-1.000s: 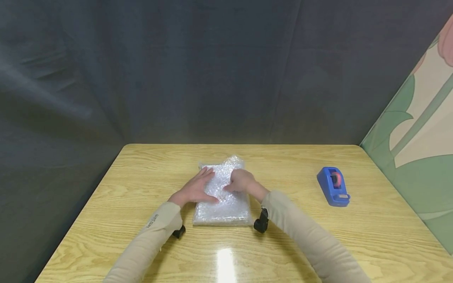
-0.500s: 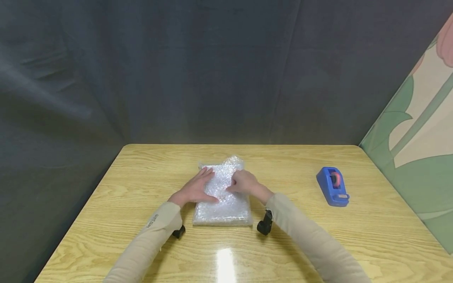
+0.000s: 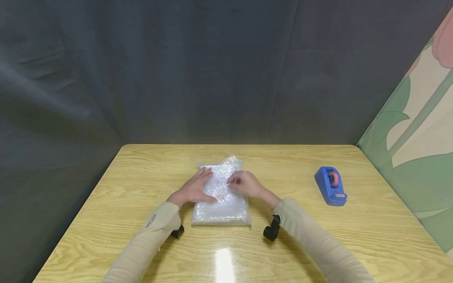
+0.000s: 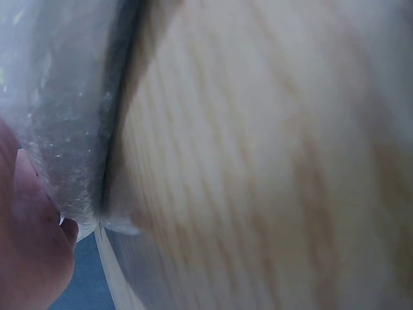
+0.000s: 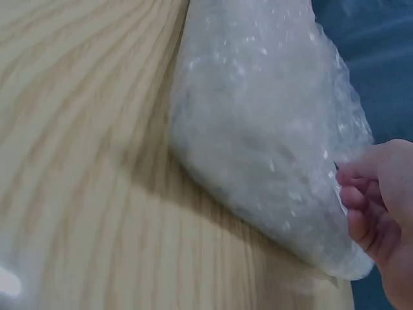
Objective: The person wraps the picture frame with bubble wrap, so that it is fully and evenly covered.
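A flat rectangular package in clear bubble wrap (image 3: 228, 210) lies on the table in the head view, a loose corner of the wrap sticking up at its far end. My left hand (image 3: 194, 189) rests on its left side, fingers spread and thumb stretched toward the middle. Over the right half is my right hand (image 3: 247, 184), its fingers curled and thumb tip near the fingertips. In the right wrist view, the curled fingers (image 5: 371, 223) are right beside the wrap's surface; nothing held shows between them. The left wrist view catches part of the left hand (image 4: 32, 239) against the wrap's edge.
A blue tape dispenser (image 3: 332, 186) with a pink-cored roll stands on the right side of the wooden table (image 3: 141, 173). Behind the table hangs a dark curtain (image 3: 212, 78). A floral panel (image 3: 417, 137) borders the right side.
My right hand has shifted slightly right; its thumb, earlier stretched out on the wrap, is now drawn up toward the curled fingers. The left hand and package stay in place.
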Available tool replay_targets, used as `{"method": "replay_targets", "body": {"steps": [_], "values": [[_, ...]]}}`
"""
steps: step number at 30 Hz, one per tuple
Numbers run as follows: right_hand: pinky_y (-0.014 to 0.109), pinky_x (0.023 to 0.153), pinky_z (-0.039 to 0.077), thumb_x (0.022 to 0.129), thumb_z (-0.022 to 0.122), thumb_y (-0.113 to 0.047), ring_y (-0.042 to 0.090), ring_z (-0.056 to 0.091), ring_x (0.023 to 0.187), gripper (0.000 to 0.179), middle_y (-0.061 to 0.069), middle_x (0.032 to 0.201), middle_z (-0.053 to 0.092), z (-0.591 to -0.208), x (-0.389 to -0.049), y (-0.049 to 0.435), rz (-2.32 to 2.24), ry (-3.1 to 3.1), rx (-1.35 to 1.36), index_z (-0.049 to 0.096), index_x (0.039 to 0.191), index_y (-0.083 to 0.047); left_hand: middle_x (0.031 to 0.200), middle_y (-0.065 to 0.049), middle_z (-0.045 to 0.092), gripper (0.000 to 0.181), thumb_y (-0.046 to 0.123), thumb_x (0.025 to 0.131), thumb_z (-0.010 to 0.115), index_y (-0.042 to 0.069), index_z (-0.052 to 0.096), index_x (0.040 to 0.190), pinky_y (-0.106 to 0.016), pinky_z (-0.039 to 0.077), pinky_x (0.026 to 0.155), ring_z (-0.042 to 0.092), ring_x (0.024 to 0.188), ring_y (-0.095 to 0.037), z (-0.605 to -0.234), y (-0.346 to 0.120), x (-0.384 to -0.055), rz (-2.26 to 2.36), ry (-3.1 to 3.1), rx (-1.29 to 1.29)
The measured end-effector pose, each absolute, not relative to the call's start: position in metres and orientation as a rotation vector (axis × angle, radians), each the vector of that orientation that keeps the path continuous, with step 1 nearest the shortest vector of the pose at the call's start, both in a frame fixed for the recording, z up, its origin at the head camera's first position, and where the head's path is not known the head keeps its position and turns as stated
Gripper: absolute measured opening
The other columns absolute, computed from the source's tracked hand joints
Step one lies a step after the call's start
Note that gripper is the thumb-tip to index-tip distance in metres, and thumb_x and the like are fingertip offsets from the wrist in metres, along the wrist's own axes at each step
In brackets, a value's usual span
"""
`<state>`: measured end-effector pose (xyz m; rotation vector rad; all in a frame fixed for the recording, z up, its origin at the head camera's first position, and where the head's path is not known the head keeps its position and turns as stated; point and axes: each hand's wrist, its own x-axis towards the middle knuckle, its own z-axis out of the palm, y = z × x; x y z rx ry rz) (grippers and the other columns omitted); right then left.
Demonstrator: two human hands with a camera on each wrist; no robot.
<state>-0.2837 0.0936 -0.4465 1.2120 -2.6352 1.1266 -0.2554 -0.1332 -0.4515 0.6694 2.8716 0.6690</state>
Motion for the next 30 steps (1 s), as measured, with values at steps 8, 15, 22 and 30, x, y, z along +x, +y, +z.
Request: {"method": "replay_targets", "body": {"steps": [8, 15, 22, 30], "values": [[0.022, 0.075, 0.051, 0.079, 0.064, 0.002, 0.021, 0.061, 0.082, 0.012, 0.012, 0.088, 0.067, -0.458, -0.285, 0.081, 1.252, -2.508, 1.337, 0.068, 0.09, 0.003, 0.151, -0.007, 0.012, 0.099, 0.048, 0.068, 0.074, 0.004, 0.025, 0.143, -0.039, 0.009, 0.112, 0.001, 0.139, -0.021, -0.453, -0.133, -0.256, 0.69, 2.854, 0.675], [0.021, 0.069, 0.051, 0.077, 0.064, 0.005, 0.019, 0.06, 0.076, 0.011, 0.012, 0.083, 0.066, -0.461, -0.288, 0.073, 1.217, -2.472, 1.357, 0.069, 0.087, 0.004, 0.151, -0.006, 0.013, 0.099, 0.048, 0.067, 0.074, 0.005, 0.025, 0.143, -0.041, 0.011, 0.111, 0.001, 0.139, -0.021, -0.453, -0.135, -0.256, 0.712, 2.848, 0.662], [0.019, 0.067, 0.049, 0.08, 0.063, 0.001, 0.016, 0.059, 0.073, 0.015, 0.01, 0.081, 0.066, -0.46, -0.29, 0.067, 1.171, -2.506, 1.342, 0.068, 0.094, 0.004, 0.152, -0.006, 0.012, 0.1, 0.049, 0.068, 0.073, 0.005, 0.024, 0.143, -0.041, 0.01, 0.111, 0.0, 0.139, -0.02, -0.453, -0.136, -0.256, 0.705, 2.847, 0.657], [0.017, 0.059, 0.04, 0.082, 0.062, -0.003, 0.008, 0.042, 0.063, 0.025, 0.002, 0.071, 0.053, -0.455, -0.291, 0.063, 0.923, -2.658, 1.363, 0.066, 0.106, 0.001, 0.151, -0.006, 0.012, 0.099, 0.048, 0.068, 0.073, 0.004, 0.025, 0.143, -0.04, 0.01, 0.112, 0.0, 0.139, -0.02, -0.452, -0.135, -0.256, 0.736, 2.827, 0.66]]}}
